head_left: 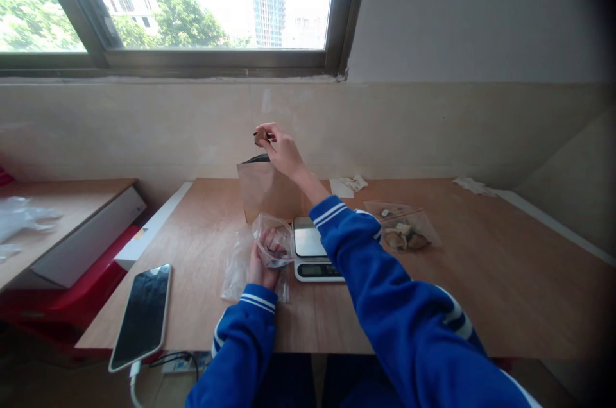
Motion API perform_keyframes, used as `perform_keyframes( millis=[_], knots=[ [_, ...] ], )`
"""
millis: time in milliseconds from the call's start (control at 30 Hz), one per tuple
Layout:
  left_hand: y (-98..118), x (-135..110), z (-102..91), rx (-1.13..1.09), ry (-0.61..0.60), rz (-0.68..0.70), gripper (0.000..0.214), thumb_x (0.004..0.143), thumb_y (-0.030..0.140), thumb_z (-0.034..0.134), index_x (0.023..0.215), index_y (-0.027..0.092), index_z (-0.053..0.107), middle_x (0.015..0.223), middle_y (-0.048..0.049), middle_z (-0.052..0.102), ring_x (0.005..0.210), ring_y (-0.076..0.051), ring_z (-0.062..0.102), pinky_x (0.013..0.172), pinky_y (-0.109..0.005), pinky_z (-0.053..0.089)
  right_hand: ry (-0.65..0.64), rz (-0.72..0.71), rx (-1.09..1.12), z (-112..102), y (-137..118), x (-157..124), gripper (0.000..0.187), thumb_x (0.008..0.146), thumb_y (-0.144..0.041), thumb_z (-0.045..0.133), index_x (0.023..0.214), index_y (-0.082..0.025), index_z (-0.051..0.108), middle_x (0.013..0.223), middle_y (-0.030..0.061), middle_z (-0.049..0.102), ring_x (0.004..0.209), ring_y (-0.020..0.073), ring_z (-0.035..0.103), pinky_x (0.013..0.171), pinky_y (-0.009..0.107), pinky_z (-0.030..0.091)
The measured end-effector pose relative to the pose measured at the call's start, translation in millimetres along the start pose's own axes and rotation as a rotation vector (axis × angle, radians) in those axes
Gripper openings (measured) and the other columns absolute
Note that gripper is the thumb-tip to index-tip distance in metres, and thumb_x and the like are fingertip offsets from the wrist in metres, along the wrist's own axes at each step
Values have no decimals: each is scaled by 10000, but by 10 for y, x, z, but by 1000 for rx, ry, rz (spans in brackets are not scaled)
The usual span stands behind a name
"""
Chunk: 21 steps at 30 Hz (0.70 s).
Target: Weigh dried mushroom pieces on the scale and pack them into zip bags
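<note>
My right hand is raised over the open top of a brown kraft paper bag, pinching a small brown piece with dark edges, perhaps a dried slice; its kind is unclear. Lower down, my left hand is closed around a clear plastic zip bag, with its mouth turned up. Other clear plastic bags lie flat under that hand. Between my forearms sits a kitchen scale with a steel plate and a dark display, partly covered by my right sleeve.
To the right lie a zip bag of brown pieces and a smaller bag behind it. Crumpled white tissue is near the wall. A charging phone overhangs the table's front left edge. A red stool stands between the tables.
</note>
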State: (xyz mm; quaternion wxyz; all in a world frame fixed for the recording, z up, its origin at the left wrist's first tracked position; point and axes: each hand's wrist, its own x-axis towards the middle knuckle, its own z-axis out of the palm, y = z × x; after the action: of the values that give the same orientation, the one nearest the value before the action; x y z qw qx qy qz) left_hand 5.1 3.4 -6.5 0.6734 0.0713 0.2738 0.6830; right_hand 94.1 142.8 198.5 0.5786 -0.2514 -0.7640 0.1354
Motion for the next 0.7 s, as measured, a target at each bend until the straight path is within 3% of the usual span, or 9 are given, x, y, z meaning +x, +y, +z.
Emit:
perform_keyframes(
  millis=[133, 267, 500, 700],
  knots=[
    [5, -4, -10, -3, 1, -1, 214, 894, 286, 473, 1015, 201, 628, 1178, -54, 619, 668, -93, 582, 637, -251, 532, -132, 37, -62, 208, 237, -17, 199, 843, -70, 437, 1010, -146, 516, 966, 71, 604, 893, 149, 564, 843, 272, 436],
    [13, -9, -14, -10, -4, -12, 221, 893, 274, 464, 1019, 199, 630, 1166, -54, 627, 695, -108, 596, 661, -274, 544, -192, 55, -108, 276, 268, -155, 188, 847, -104, 429, 994, -157, 534, 937, 63, 624, 881, 164, 564, 827, 277, 424],
    [21, -23, 0, -37, 14, -15, 245, 907, 274, 428, 1020, 191, 628, 1145, -70, 632, 659, -105, 592, 619, -268, 537, -267, 42, -112, 171, 150, -147, 138, 848, -216, 480, 926, -167, 583, 915, 43, 645, 868, 162, 569, 791, 271, 422],
    [27, -16, -25, -61, -8, -18, 261, 918, 271, 407, 1008, 178, 633, 1108, -63, 647, 650, -108, 593, 604, -261, 537, -295, 80, -490, 38, 44, -184, 140, 837, -204, 486, 876, -162, 614, 971, 86, 621, 968, 228, 522, 877, 377, 375]
  ],
)
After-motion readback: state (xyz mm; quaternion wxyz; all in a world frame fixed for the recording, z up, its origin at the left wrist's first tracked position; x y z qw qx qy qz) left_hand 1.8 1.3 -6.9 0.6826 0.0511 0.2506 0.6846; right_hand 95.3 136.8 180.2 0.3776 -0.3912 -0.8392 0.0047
